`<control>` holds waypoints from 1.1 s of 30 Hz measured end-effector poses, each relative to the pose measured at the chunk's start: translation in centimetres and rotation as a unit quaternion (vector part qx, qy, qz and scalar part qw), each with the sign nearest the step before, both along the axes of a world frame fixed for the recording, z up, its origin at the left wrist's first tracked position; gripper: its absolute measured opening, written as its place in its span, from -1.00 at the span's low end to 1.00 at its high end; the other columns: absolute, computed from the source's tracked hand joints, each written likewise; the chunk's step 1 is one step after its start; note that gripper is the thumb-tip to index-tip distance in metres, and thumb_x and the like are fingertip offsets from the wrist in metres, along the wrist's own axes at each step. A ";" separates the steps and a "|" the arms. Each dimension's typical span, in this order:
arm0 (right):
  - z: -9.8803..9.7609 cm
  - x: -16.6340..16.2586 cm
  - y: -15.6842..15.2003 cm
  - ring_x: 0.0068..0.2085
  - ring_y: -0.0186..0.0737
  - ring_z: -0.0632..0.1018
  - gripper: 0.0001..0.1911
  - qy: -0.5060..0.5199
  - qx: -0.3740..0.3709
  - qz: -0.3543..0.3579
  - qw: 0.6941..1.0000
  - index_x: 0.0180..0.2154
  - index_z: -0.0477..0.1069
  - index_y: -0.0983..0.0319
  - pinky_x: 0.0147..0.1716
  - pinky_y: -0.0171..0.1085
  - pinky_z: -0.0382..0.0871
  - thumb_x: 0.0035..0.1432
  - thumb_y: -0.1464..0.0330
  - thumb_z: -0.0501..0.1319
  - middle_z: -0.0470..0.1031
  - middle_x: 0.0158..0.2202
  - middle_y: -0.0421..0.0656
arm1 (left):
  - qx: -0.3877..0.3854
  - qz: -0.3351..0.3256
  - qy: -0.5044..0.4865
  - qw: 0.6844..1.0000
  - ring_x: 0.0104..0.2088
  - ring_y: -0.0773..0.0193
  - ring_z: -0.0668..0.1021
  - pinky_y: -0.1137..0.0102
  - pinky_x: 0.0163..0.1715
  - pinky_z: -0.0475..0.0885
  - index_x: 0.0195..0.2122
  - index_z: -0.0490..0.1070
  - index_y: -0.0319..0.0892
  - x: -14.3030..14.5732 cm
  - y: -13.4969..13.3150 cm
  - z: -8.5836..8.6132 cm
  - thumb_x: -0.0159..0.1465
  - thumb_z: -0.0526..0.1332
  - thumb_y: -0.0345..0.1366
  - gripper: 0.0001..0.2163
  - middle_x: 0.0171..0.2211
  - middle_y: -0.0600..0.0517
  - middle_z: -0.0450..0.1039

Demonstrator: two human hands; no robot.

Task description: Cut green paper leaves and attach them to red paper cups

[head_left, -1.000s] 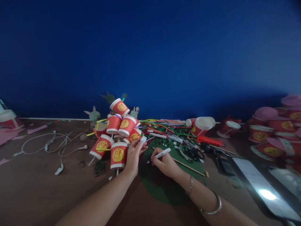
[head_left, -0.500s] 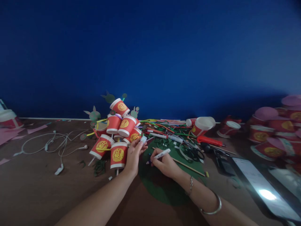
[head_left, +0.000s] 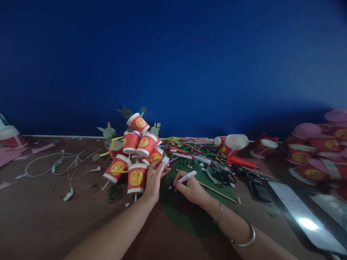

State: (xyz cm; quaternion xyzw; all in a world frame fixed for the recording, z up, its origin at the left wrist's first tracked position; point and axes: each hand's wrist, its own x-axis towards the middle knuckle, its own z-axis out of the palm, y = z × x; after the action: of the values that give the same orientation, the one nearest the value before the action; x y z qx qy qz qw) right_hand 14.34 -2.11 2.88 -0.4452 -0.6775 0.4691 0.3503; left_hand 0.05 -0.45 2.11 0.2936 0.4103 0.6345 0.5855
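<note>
My right hand (head_left: 189, 187) is closed around a white marker (head_left: 187, 177), its tip down on a round green felt sheet (head_left: 187, 216). My left hand (head_left: 155, 177) pinches a small white piece, perhaps the marker's cap (head_left: 165, 160), right beside a pile of red paper cups (head_left: 137, 148) with gold emblems, straws and green paper ears. Both hands rest on the brown table (head_left: 54, 216), close together at the sheet's far edge.
White earphones (head_left: 62, 168) lie at the left. Straws, pens, scissors (head_left: 222, 175) and a red cutter (head_left: 241, 161) litter the back middle. A lit tablet (head_left: 300, 216) lies at the right, with more red cups (head_left: 311, 151) and pink lids behind it. A blue wall stands behind.
</note>
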 end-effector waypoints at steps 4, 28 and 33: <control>0.1 0.0 0.0 -0.48 -0.32 0.43 -0.92 -0.010 0.008 0.005 1.000 -0.48 0.28 0.21 -0.43 -0.35 0.27 0.03 0.48 0.12 0.42 -0.56 -0.26 | 0.004 0.000 0.000 1.000 -0.39 0.33 0.55 0.42 -0.31 0.42 -0.19 0.39 -0.23 0.0 0.0 -0.1 0.05 0.30 -0.17 -0.67 -0.36 0.00 0.53; 0.3 0.0 0.4 -0.56 -0.36 0.37 -0.82 0.148 -0.077 -0.109 0.980 -0.51 0.28 0.21 -0.57 -0.38 0.16 0.03 0.27 0.18 0.42 -0.62 -0.26 | -0.012 0.005 -0.006 1.000 -0.39 0.30 0.55 0.41 -0.31 0.42 -0.21 0.40 -0.22 -0.1 -0.1 0.2 0.02 0.32 -0.18 -0.66 -0.38 0.01 0.53; 0.2 0.5 1.2 -0.59 -0.37 0.34 -0.84 0.280 -0.125 -0.175 0.936 -0.45 0.28 0.20 -0.64 -0.40 0.07 -0.01 0.25 0.20 0.44 -0.61 -0.24 | -0.003 0.002 -0.004 1.000 -0.40 0.32 0.55 0.41 -0.29 0.42 -0.20 0.40 -0.22 -0.1 0.0 0.1 0.04 0.31 -0.18 -0.67 -0.37 0.01 0.53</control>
State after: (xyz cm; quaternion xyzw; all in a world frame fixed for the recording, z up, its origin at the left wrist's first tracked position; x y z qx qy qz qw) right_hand 14.82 -0.94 3.07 -0.4474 -0.3991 0.5869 0.5441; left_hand -0.02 -0.48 2.18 0.2887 0.4105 0.6359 0.5863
